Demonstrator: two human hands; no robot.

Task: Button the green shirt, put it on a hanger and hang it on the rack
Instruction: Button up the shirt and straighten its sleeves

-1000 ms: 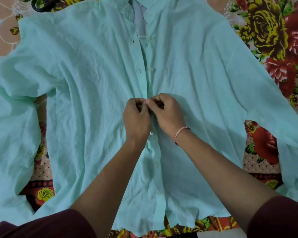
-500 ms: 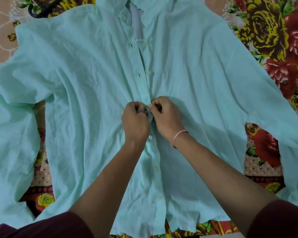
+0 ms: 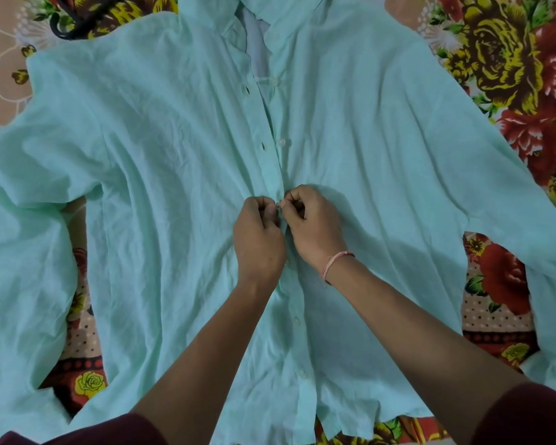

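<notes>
Head view: we see one green shirt (image 3: 142, 187) flat on one floral sheet (image 3: 511, 75); two hands, left hand (image 3: 259, 239) and right hand (image 3: 315, 226), still pinch its placket (mid-front); one black hanger (image 3: 81, 27); one button (image 3: 281, 203) between thumbs.

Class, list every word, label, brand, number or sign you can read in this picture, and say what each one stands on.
None: no text can be read anywhere in this view.
The shirt shows plain green cloth, with no printed label or brand in sight.
The sheet bears only a flower pattern.
The wristband is a plain thread.
</notes>
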